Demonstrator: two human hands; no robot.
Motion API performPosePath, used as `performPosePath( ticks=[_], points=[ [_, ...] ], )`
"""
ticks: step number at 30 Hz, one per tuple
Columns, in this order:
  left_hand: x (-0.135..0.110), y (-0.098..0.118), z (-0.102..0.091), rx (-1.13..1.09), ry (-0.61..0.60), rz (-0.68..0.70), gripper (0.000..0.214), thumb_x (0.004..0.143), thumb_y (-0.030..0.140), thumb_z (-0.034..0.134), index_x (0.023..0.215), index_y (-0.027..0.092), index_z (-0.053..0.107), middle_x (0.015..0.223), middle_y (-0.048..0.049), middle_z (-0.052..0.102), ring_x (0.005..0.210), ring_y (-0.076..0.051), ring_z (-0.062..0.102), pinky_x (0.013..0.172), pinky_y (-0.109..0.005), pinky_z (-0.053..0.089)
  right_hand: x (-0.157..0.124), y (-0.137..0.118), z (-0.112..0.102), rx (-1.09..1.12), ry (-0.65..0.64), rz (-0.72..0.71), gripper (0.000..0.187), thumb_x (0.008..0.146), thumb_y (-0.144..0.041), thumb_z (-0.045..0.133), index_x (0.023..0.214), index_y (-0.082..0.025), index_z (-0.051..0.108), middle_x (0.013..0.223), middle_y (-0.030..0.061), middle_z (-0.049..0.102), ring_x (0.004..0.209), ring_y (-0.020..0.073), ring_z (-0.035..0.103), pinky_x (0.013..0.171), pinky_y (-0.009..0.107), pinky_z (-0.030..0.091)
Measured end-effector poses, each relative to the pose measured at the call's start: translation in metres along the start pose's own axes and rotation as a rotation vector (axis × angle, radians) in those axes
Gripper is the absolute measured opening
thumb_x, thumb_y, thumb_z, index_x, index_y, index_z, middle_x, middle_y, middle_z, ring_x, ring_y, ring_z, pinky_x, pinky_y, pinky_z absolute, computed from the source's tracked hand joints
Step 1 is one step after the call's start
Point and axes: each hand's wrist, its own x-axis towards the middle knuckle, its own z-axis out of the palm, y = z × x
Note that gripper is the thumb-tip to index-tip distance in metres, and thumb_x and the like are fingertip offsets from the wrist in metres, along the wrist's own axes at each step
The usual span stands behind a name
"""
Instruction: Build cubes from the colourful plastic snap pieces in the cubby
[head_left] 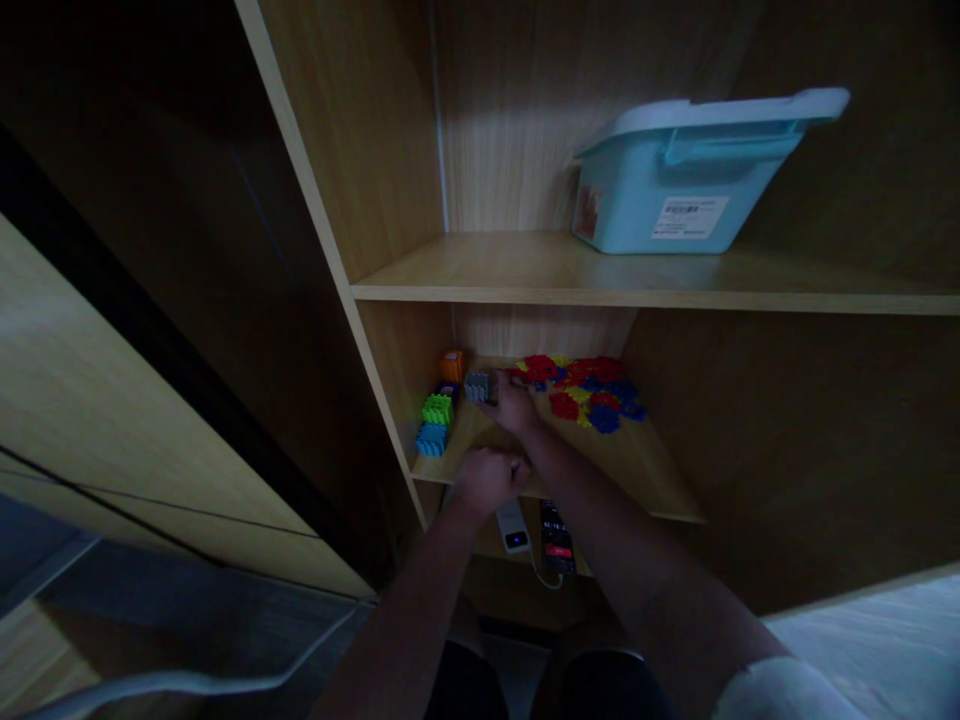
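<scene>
My right hand (512, 404) reaches onto a low wooden shelf (637, 470) and is closed on a grey toothed block (477, 386). My left hand (487, 478) is curled into a fist at the shelf's front edge; what it holds, if anything, is hidden. A row of stacked blocks lies at the shelf's left: orange (451, 365), green (437, 409) and blue (431, 439). A loose pile of red, blue and yellow interlocking pieces (585, 390) lies further back, right of my right hand.
A light blue lidded plastic bin (675, 190) stands on the upper shelf (570, 275). Below the low shelf lie a white power bank (514, 527) and a phone (557, 540) with a lit screen, joined by a cable. A cabinet door (112, 400) stands at the left.
</scene>
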Motion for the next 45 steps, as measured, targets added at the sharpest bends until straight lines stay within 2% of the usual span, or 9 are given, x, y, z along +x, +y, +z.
performPosePath(
  ticks=[7,13,20,25,30,34,38,42,45],
  points=[
    [0.001,0.0,0.002,0.017,-0.026,-0.014,0.032,0.099,0.038,0.056,0.092,0.029,0.086,0.091,-0.0073,0.084,0.08,-0.025,0.077,0.072,-0.035,0.051,0.019,-0.004,0.009,0.024,0.043,0.087,0.078,0.097,-0.057,0.065,0.159,-0.015,0.044,0.13,0.023,0.072,0.128,0.0399,0.061,0.105,0.049,0.04],
    [0.002,0.0,0.002,-0.001,-0.049,-0.032,0.032,0.099,0.038,0.056,0.091,0.028,0.085,0.091,-0.0074,0.084,0.081,-0.026,0.078,0.071,-0.035,0.05,0.03,-0.005,0.015,0.025,0.033,0.079,0.077,0.099,-0.059,0.062,0.16,-0.016,0.043,0.125,0.0217,0.074,0.125,0.0387,0.062,0.104,0.048,0.039],
    [0.003,-0.001,0.003,-0.004,-0.028,-0.018,0.029,0.097,0.036,0.058,0.089,0.028,0.085,0.089,-0.0067,0.084,0.079,-0.026,0.077,0.069,-0.035,0.047,0.031,-0.009,0.007,0.039,-0.003,0.064,0.081,0.099,-0.056,0.067,0.163,-0.015,0.039,0.129,0.0245,0.072,0.129,0.0399,0.06,0.105,0.048,0.039],
    [0.003,-0.002,0.004,-0.012,-0.007,-0.032,0.03,0.098,0.036,0.057,0.087,0.028,0.084,0.089,-0.0066,0.083,0.08,-0.025,0.077,0.07,-0.034,0.046,0.029,-0.008,0.003,0.048,-0.018,0.048,0.08,0.1,-0.058,0.066,0.165,-0.02,0.037,0.135,0.0221,0.071,0.131,0.0386,0.06,0.105,0.047,0.039],
    [0.003,-0.003,0.005,-0.015,0.004,-0.046,0.032,0.099,0.035,0.056,0.087,0.027,0.084,0.089,-0.0065,0.084,0.08,-0.023,0.077,0.071,-0.032,0.046,0.018,-0.002,-0.002,0.076,0.068,0.019,0.074,0.101,-0.062,0.061,0.156,-0.015,0.047,0.141,0.0251,0.068,0.135,0.0395,0.055,0.108,0.049,0.039],
    [0.004,-0.001,0.003,0.011,-0.008,-0.06,0.036,0.101,0.037,0.053,0.088,0.026,0.085,0.091,-0.0082,0.084,0.084,-0.024,0.078,0.072,-0.032,0.047,0.001,0.007,-0.014,0.007,0.103,0.019,0.058,0.107,-0.057,0.046,0.148,-0.017,0.056,0.147,0.0232,0.063,0.137,0.0384,0.051,0.111,0.052,0.037],
    [0.004,0.0,0.0,0.033,-0.04,-0.08,0.036,0.101,0.038,0.053,0.094,0.026,0.086,0.095,-0.008,0.084,0.088,-0.024,0.078,0.075,-0.032,0.048,-0.018,0.02,-0.024,-0.113,0.089,0.104,0.052,0.106,-0.045,0.043,0.145,-0.015,0.059,0.153,0.0233,0.058,0.14,0.039,0.046,0.116,0.057,0.032],
    [0.005,0.0,-0.001,0.042,-0.042,-0.079,0.037,0.102,0.04,0.052,0.095,0.026,0.085,0.098,-0.0083,0.084,0.091,-0.024,0.078,0.077,-0.032,0.049,-0.036,0.036,-0.03,-0.181,0.104,0.201,0.057,0.105,-0.044,0.041,0.149,-0.013,0.058,0.163,0.0232,0.049,0.148,0.0409,0.039,0.122,0.062,0.024],
    [0.006,0.002,-0.002,0.053,-0.047,-0.079,0.035,0.103,0.04,0.052,0.096,0.026,0.084,0.099,-0.0079,0.084,0.093,-0.025,0.078,0.079,-0.033,0.05,-0.05,0.051,-0.036,-0.209,0.113,0.243,0.058,0.105,-0.044,0.039,0.151,-0.013,0.056,0.163,0.0234,0.048,0.149,0.0415,0.039,0.123,0.065,0.023]
  ],
)
